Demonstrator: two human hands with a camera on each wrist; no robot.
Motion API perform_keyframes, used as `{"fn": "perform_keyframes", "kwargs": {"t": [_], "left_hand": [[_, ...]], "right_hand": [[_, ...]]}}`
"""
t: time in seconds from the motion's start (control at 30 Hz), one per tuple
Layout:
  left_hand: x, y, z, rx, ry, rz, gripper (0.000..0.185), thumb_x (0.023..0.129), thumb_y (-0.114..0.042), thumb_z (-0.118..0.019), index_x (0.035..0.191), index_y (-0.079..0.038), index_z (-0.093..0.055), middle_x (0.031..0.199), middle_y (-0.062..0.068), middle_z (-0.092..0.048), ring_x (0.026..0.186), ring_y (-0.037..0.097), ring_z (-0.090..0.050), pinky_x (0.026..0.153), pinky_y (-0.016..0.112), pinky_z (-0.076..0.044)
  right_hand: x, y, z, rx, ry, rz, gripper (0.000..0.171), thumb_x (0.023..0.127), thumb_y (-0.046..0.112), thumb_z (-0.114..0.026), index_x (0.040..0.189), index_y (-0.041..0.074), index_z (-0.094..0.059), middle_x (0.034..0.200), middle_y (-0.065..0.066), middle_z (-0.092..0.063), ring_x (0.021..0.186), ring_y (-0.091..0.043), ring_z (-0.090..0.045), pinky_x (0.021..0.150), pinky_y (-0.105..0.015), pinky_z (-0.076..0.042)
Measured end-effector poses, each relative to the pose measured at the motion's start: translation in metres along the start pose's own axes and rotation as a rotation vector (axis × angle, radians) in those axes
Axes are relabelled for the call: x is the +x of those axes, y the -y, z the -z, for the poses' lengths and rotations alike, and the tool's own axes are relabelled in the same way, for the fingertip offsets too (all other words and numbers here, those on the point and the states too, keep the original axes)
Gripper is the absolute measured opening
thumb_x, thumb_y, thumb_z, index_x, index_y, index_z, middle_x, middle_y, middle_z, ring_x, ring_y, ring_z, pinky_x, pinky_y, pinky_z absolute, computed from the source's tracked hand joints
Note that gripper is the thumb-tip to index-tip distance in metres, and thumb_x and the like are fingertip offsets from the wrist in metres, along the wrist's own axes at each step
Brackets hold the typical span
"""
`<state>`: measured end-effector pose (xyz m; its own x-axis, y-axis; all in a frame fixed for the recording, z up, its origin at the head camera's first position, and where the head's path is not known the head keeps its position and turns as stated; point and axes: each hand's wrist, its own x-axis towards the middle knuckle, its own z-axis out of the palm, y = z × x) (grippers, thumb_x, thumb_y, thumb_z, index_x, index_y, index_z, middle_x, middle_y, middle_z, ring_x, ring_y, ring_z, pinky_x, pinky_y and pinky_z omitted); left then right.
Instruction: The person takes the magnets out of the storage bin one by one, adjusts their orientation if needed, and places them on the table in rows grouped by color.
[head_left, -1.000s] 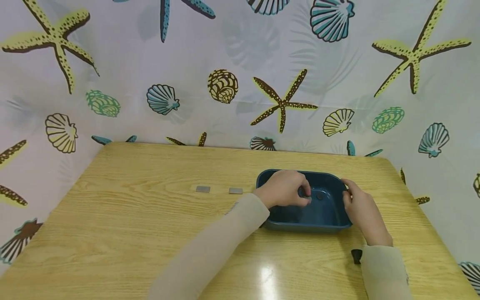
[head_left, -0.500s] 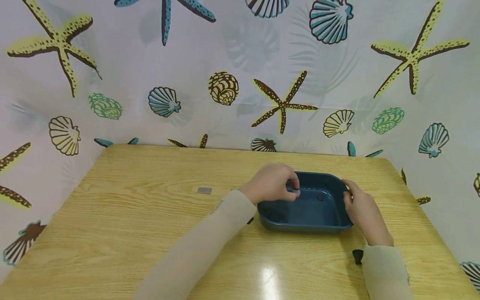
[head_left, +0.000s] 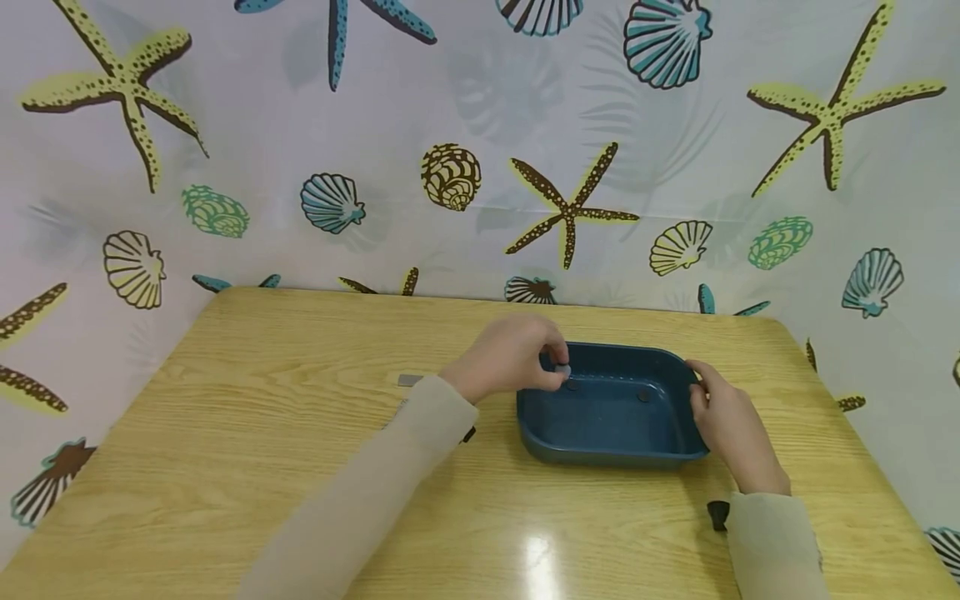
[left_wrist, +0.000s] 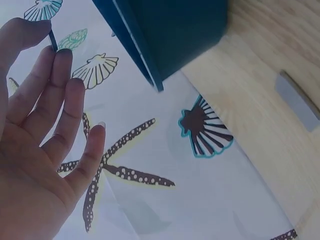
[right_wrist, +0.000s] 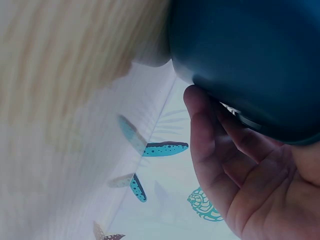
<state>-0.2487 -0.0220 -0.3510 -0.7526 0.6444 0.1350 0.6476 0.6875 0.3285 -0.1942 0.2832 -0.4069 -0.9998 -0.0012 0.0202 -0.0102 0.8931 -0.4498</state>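
My left hand (head_left: 510, 357) is over the left end of a dark blue plastic basin (head_left: 622, 454). Between thumb and fingertips it pinches a small grey disc (head_left: 562, 370), seen edge-on as a thin dark disc (left_wrist: 52, 41) in the left wrist view; its other fingers are spread loosely. My right hand (head_left: 731, 421) holds the right end of the basin at its rim, and the right wrist view has its fingers (right_wrist: 202, 125) bent against the outer wall. Two small dark round spots lie on the basin floor, one of them a dark disc (head_left: 643, 396) toward the right.
On the wooden table (head_left: 300, 350), a flat grey rectangular piece (head_left: 408, 380) shows partly behind the left sleeve. A similar grey block (left_wrist: 298, 100) appears in the left wrist view. Patterned cloth (head_left: 390, 108) rises behind the table. A black object (head_left: 717, 514) shows beside the right sleeve.
My left hand has moved leftward from over the basin's middle to its left end, still pinching the disc. The left sleeve now covers more of the grey pieces. My right hand has stayed on the rim.
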Motion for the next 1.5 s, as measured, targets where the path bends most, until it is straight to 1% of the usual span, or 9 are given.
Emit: {"fn": "perform_keyframes", "kwargs": {"t": [0.2, 0.4, 0.6, 0.73, 0.83, 1.07, 1.23, 1.37, 1.5], "left_hand": [[-0.009, 0.009, 0.009, -0.001, -0.017, 0.032, 0.012, 0.091, -0.030, -0.079, 0.097, -0.020, -0.081, 0.102, -0.006, -0.076, 0.092, 0.012, -0.067, 0.082, 0.031, -0.056], [-0.019, 0.019, 0.013, 0.016, -0.053, 0.047, 0.011, 0.089, -0.031, -0.080, 0.094, -0.021, -0.081, 0.100, -0.007, -0.076, 0.091, 0.015, -0.066, 0.080, 0.032, -0.055], [-0.028, 0.029, 0.013, 0.005, -0.069, 0.062, 0.011, 0.088, -0.030, -0.082, 0.093, -0.020, -0.081, 0.100, -0.006, -0.077, 0.095, 0.017, -0.067, 0.083, 0.033, -0.055], [-0.035, 0.035, 0.012, 0.011, -0.081, 0.065, 0.010, 0.087, -0.028, -0.082, 0.092, -0.019, -0.082, 0.098, -0.006, -0.078, 0.092, 0.016, -0.068, 0.082, 0.033, -0.056], [-0.039, 0.040, 0.009, 0.017, -0.087, 0.061, 0.009, 0.086, -0.028, -0.083, 0.090, -0.020, -0.082, 0.095, -0.006, -0.078, 0.090, 0.015, -0.068, 0.081, 0.032, -0.056], [-0.048, 0.047, 0.003, 0.015, -0.061, 0.080, 0.008, 0.086, -0.027, -0.082, 0.088, -0.020, -0.082, 0.096, -0.006, -0.078, 0.091, 0.018, -0.070, 0.080, 0.033, -0.055], [-0.052, 0.054, -0.005, -0.006, -0.007, 0.116, 0.008, 0.088, -0.027, -0.080, 0.088, -0.020, -0.082, 0.100, -0.005, -0.078, 0.093, 0.020, -0.070, 0.081, 0.033, -0.056], [-0.055, 0.059, -0.012, 0.007, 0.024, 0.127, 0.007, 0.088, -0.027, -0.080, 0.088, -0.020, -0.082, 0.101, -0.005, -0.077, 0.091, 0.017, -0.069, 0.082, 0.034, -0.056], [-0.059, 0.065, -0.019, 0.021, 0.039, 0.131, 0.006, 0.088, -0.028, -0.081, 0.087, -0.023, -0.082, 0.099, -0.007, -0.077, 0.087, 0.012, -0.067, 0.080, 0.032, -0.056]], "right_hand": [[0.000, -0.002, -0.001, -0.004, 0.002, -0.003, 0.047, 0.111, 0.013, -0.037, 0.156, 0.001, -0.036, 0.108, -0.025, -0.065, 0.058, -0.019, -0.048, 0.055, -0.032, -0.041], [0.000, -0.001, -0.001, -0.004, -0.005, 0.006, 0.047, 0.110, 0.013, -0.037, 0.156, 0.001, -0.036, 0.099, -0.022, -0.064, 0.056, -0.018, -0.047, 0.054, -0.032, -0.041], [0.000, 0.000, -0.001, -0.018, -0.006, -0.004, 0.046, 0.110, 0.013, -0.039, 0.155, 0.001, -0.038, 0.103, -0.024, -0.064, 0.060, -0.019, -0.049, 0.055, -0.032, -0.041], [-0.001, 0.000, 0.000, -0.005, 0.001, -0.005, 0.047, 0.110, 0.013, -0.039, 0.155, 0.001, -0.037, 0.095, -0.020, -0.063, 0.058, -0.019, -0.048, 0.054, -0.032, -0.040], [-0.001, 0.001, 0.000, 0.001, 0.003, -0.003, 0.046, 0.111, 0.013, -0.039, 0.156, 0.001, -0.037, 0.094, -0.019, -0.062, 0.058, -0.019, -0.048, 0.054, -0.032, -0.040], [-0.001, 0.001, 0.000, -0.004, 0.005, -0.003, 0.046, 0.110, 0.012, -0.038, 0.155, 0.001, -0.037, 0.096, -0.020, -0.063, 0.058, -0.019, -0.048, 0.054, -0.032, -0.040], [-0.001, 0.001, 0.000, -0.002, 0.007, -0.006, 0.047, 0.110, 0.013, -0.038, 0.156, 0.001, -0.037, 0.096, -0.020, -0.063, 0.058, -0.019, -0.048, 0.054, -0.032, -0.041], [-0.001, 0.000, 0.000, -0.004, 0.004, -0.003, 0.047, 0.110, 0.013, -0.038, 0.155, 0.001, -0.037, 0.096, -0.020, -0.063, 0.058, -0.018, -0.049, 0.054, -0.032, -0.041], [-0.001, 0.000, -0.001, -0.008, 0.002, -0.004, 0.046, 0.111, 0.013, -0.039, 0.155, 0.001, -0.037, 0.099, -0.021, -0.064, 0.059, -0.019, -0.049, 0.054, -0.032, -0.041]]}}
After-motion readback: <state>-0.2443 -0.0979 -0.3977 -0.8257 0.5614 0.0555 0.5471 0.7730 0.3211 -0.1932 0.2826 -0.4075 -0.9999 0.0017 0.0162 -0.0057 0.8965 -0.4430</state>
